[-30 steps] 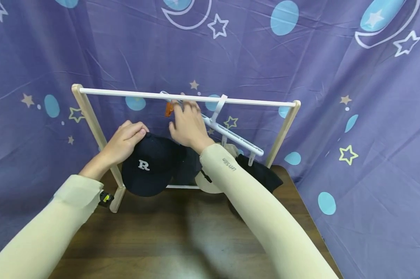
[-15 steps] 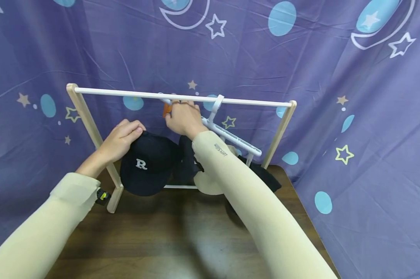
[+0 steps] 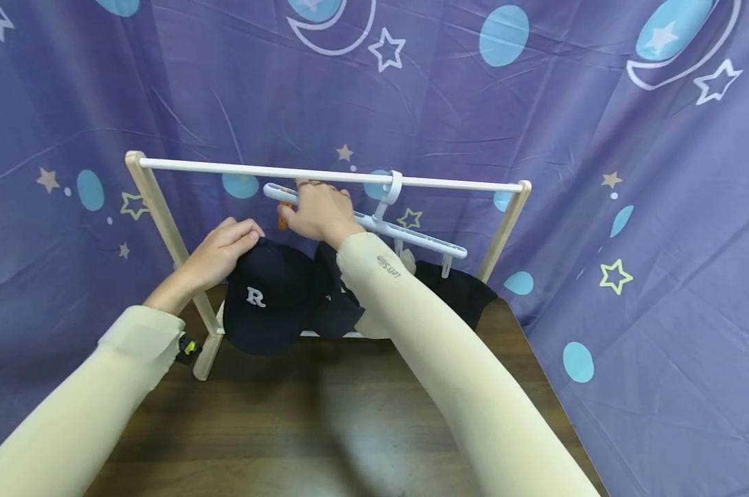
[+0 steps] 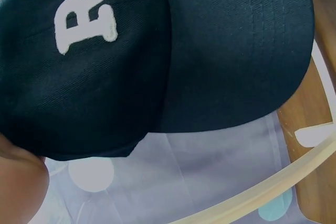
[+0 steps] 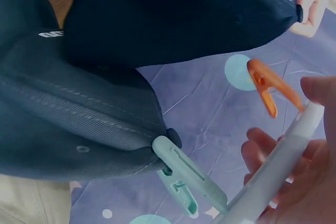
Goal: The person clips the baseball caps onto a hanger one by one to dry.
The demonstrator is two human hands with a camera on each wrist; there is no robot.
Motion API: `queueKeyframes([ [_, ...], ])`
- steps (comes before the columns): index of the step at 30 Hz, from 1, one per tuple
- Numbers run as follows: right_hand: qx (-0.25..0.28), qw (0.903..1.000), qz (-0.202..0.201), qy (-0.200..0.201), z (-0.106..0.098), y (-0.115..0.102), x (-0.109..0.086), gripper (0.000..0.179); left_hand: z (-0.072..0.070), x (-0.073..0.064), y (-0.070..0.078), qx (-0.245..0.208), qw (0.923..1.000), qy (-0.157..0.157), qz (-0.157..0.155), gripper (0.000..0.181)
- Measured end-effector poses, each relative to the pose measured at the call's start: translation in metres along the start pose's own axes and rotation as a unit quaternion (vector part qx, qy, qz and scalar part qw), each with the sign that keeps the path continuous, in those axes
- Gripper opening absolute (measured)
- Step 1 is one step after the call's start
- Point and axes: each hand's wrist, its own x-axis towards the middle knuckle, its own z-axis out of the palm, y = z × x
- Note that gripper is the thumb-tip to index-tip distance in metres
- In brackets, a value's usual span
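Observation:
My left hand grips the top of a dark navy baseball cap with a white letter R, brim downward. The R also shows large on the cap in the left wrist view. Fingers of my right hand curl round the bar of a white clip hanger, left of its hook. An orange clip hangs from the bar's end near my thumb, with nothing in its jaws. Beside it, a mint green clip bites the top of another dark cap.
The hanger's hook goes over the white rail of a wooden-ended rack. A black hat and a beige hat hang farther right. Below is a brown wooden tabletop; a purple patterned curtain stands behind.
My right hand has closed round the hanger bar and drawn its left end lower, out from behind the rail; the right end has risen. My left hand still holds the R cap, nearly in place.

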Motion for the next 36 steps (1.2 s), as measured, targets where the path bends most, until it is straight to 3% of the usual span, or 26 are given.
queueKeyframes([
  [4, 0.000, 0.9999, -0.002, -0.011, 0.001, -0.001, -0.002, 0.062, 0.004, -0.001, -0.004, -0.005, 0.9999, -0.014, -0.008, 0.026],
  [11, 0.011, 0.9998, -0.008, -0.017, 0.001, -0.001, -0.001, 0.046, 0.010, -0.002, -0.006, -0.011, 0.9996, -0.024, -0.010, 0.027],
  [18, 0.028, 0.9990, -0.014, -0.030, 0.001, -0.004, -0.003, 0.049, 0.012, -0.002, -0.005, -0.023, 0.9995, -0.022, -0.009, 0.026],
  [31, 0.014, 0.9983, -0.029, -0.049, 0.009, -0.003, -0.005, 0.054, 0.018, 0.000, -0.013, -0.011, 0.9989, -0.023, 0.041, 0.020],
  [36, 0.012, 0.9973, -0.041, -0.059, 0.011, -0.002, -0.006, 0.054, 0.019, 0.002, -0.015, 0.001, 0.9989, -0.023, 0.041, 0.020],
])
